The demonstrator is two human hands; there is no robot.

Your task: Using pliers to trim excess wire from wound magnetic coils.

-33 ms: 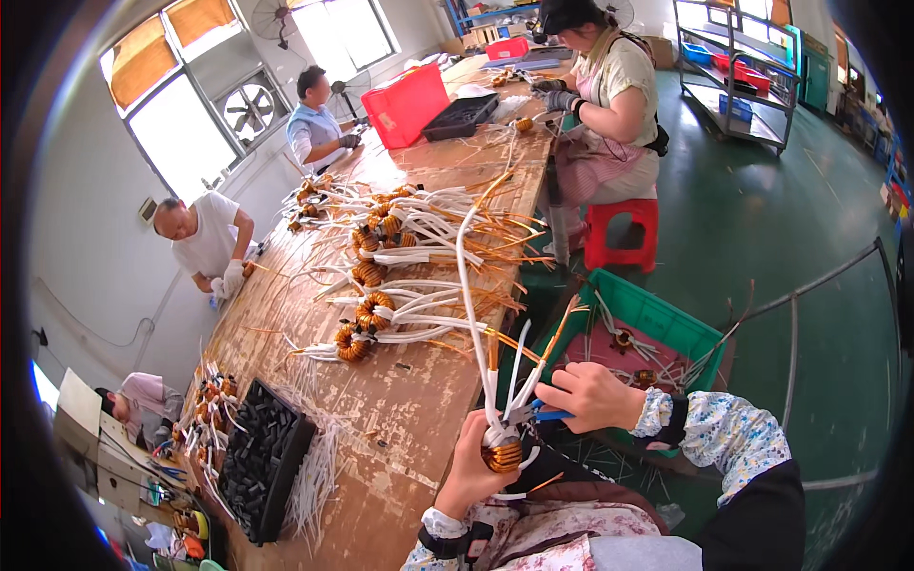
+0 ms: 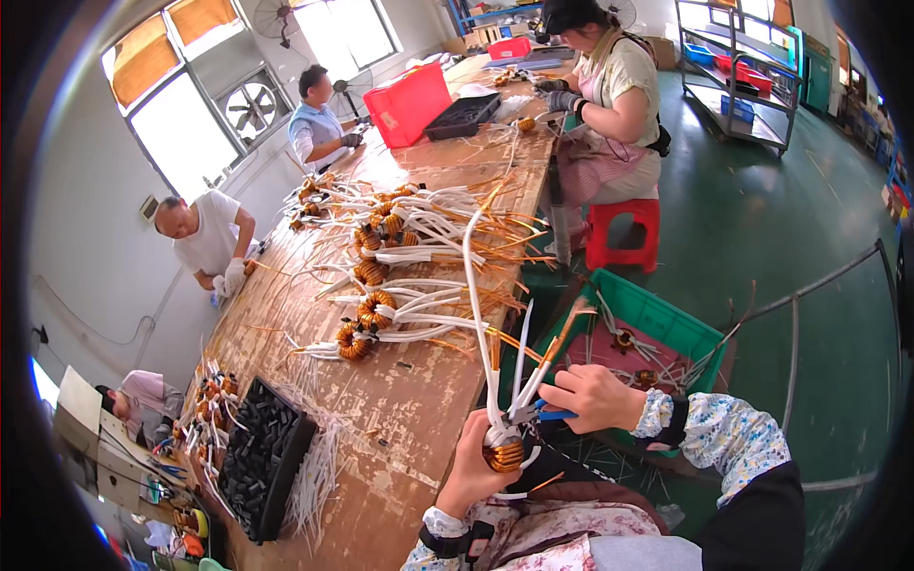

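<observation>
Closed round a copper-wound coil, my left hand holds it upright near the table's edge. White-sleeved leads with bare copper ends rise from the coil, one far longer than the others. My right hand grips blue-handled pliers, whose metal jaws sit against the leads just above the coil. Whether the jaws bite on a lead, I cannot tell. Beyond my left hand, several finished-looking coils with white leads lie in a row on the wooden table.
A black tray of small black parts stands at the left, beside loose white sleeves. Right of the table is a green crate holding coils. Co-workers sit around the table, one on a red stool. A metal rail stands at the right.
The short white lead and copper-ended leads above the coil have shifted slightly to the right. Both hands stay almost in place, the coil and pliers still held.
</observation>
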